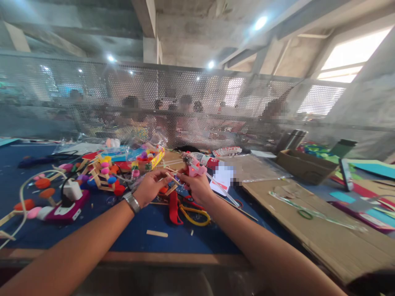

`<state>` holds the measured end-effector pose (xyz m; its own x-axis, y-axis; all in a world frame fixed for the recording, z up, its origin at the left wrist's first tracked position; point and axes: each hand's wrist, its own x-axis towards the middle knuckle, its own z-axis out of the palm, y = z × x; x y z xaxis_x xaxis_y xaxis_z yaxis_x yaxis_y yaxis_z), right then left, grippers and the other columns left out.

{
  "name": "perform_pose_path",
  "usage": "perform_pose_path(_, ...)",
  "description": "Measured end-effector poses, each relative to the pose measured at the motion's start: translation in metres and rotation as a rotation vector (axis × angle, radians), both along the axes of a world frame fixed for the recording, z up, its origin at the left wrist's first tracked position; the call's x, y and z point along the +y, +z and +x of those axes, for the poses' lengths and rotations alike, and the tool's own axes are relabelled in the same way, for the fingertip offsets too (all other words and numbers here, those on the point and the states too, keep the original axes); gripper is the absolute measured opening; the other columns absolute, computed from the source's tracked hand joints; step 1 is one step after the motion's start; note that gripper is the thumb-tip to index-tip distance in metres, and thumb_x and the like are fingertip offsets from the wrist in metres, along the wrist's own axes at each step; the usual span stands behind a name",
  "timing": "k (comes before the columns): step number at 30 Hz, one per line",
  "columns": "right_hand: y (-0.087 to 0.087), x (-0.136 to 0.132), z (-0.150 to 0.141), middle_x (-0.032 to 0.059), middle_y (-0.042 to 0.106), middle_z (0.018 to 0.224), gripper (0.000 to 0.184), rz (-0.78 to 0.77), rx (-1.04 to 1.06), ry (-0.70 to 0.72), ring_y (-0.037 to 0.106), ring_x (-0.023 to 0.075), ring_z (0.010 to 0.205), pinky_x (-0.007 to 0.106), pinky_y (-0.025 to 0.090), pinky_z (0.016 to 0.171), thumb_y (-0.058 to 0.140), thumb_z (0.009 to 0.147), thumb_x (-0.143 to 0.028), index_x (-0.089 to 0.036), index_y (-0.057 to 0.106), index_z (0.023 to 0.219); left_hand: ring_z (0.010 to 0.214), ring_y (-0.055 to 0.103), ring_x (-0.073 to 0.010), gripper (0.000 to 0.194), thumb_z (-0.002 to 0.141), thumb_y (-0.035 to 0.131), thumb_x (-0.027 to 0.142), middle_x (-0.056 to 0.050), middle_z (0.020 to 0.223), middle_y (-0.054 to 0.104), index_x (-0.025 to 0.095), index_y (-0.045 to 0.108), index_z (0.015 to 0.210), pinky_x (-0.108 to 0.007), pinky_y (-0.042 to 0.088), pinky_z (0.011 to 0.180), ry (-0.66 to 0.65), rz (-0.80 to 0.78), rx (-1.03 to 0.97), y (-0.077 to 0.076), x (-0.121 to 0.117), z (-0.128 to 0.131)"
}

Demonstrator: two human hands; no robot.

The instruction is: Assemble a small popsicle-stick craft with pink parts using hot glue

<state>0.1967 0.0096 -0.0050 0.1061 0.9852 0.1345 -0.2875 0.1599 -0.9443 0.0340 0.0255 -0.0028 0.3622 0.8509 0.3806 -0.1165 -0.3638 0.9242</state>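
Above the blue table, my left hand (pixel 149 189) pinches a thin wooden craft stick (pixel 173 178) between thumb and fingertips. Close beside it, my right hand (pixel 199 189) is closed around a pink hot glue gun (pixel 197 170) with a small red light. A clear glue stick (pixel 224 188) seems to extend from the gun's back. The gun's tip is near the craft stick; whether they touch I cannot tell. Below my hands lie a red-handled tool (pixel 174 209) and a yellow loop-shaped handle (pixel 197 218). A loose craft stick (pixel 157 233) rests nearer the table's front edge.
Craft-stick pieces with colourful pompoms (pixel 103 174) crowd the left, near a purple power strip (pixel 69 209) with a white plug (pixel 72 190). To the right are a cardboard sheet (pixel 286 218), an open cardboard box (pixel 305 166) and a propped phone (pixel 346 174). A perforated metal screen (pixel 173 82) stands behind.
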Motion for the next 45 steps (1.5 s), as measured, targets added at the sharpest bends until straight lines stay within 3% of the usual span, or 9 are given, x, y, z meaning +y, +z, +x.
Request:
perform_pose_path(5, -0.002, -0.003, -0.004, -0.0040, 0.057, 0.060, 0.037, -0.005, -0.071, 0.048, 0.042, 0.0078, 0.048, 0.021, 0.026, 0.040, 0.084, 0.051, -0.035, -0.019, 0.056, 0.069, 0.081, 0.064, -0.0175, 0.033, 0.068, 0.079, 0.044, -0.006, 0.084, 0.071, 0.015, 0.069, 0.081, -0.030, 0.050, 0.078, -0.019, -0.049, -0.026, -0.001, 0.001, 0.000)
perform_pose_path(9, -0.001, -0.004, -0.003, -0.0045, 0.055, 0.059, 0.041, 0.005, -0.004, 0.102, 0.044, 0.0090, 0.049, 0.021, 0.024, 0.040, 0.083, 0.052, -0.041, -0.020, 0.053, 0.070, 0.073, 0.061, -0.0128, 0.034, 0.067, 0.079, 0.044, -0.002, 0.079, 0.068, 0.015, 0.067, 0.081, -0.026, 0.050, 0.073, -0.053, -0.093, -0.080, -0.001, -0.002, -0.001)
perform_pose_path(17, 0.006, -0.005, 0.003, -0.0015, 0.065, 0.080, 0.040, 0.040, 0.008, 0.078, 0.051, 0.0085, 0.052, 0.020, 0.027, 0.040, 0.083, 0.050, -0.033, -0.020, 0.050, 0.071, 0.066, 0.062, -0.0132, 0.033, 0.070, 0.077, 0.043, -0.002, 0.076, 0.067, 0.015, 0.065, 0.084, -0.025, 0.051, 0.064, -0.231, -0.220, 0.063, 0.001, -0.009, -0.004)
perform_pose_path(21, 0.006, -0.006, 0.003, -0.0034, 0.063, 0.073, 0.040, 0.034, 0.003, 0.096, 0.051, 0.0094, 0.052, 0.020, 0.027, 0.040, 0.082, 0.050, -0.031, -0.021, 0.049, 0.070, 0.064, 0.062, -0.0139, 0.030, 0.070, 0.078, 0.041, -0.002, 0.077, 0.066, 0.016, 0.066, 0.081, -0.028, 0.053, 0.065, -0.320, -0.270, 0.045, 0.001, -0.010, -0.005)
perform_pose_path(32, 0.009, -0.009, 0.002, -0.0055, 0.054, 0.062, 0.041, 0.087, -0.017, 0.159, 0.041, 0.0065, 0.046, 0.022, 0.023, 0.041, 0.081, 0.053, -0.039, -0.021, 0.046, 0.066, 0.064, 0.061, -0.0132, 0.029, 0.072, 0.077, 0.039, -0.002, 0.072, 0.065, 0.014, 0.063, 0.079, -0.027, 0.051, 0.066, -0.369, -0.297, -0.017, -0.001, -0.009, -0.005)
perform_pose_path(39, 0.006, -0.007, 0.004, -0.0065, 0.056, 0.063, 0.044, 0.084, 0.029, 0.244, 0.035, 0.0045, 0.041, 0.022, 0.019, 0.040, 0.083, 0.053, -0.039, -0.022, 0.046, 0.070, 0.061, 0.063, -0.0122, 0.027, 0.072, 0.078, 0.034, -0.003, 0.069, 0.065, 0.013, 0.062, 0.077, -0.024, 0.050, 0.063, -0.496, -0.369, -0.083, 0.004, -0.011, -0.007)
perform_pose_path(45, 0.005, -0.007, 0.005, -0.0062, 0.054, 0.062, 0.043, 0.106, -0.016, 0.280, 0.033, 0.0044, 0.042, 0.023, 0.021, 0.041, 0.082, 0.055, -0.041, -0.021, 0.047, 0.069, 0.060, 0.063, -0.0124, 0.028, 0.070, 0.080, 0.034, -0.003, 0.069, 0.065, 0.014, 0.063, 0.077, -0.024, 0.049, 0.061, -0.531, -0.379, -0.101, 0.003, -0.011, -0.009)
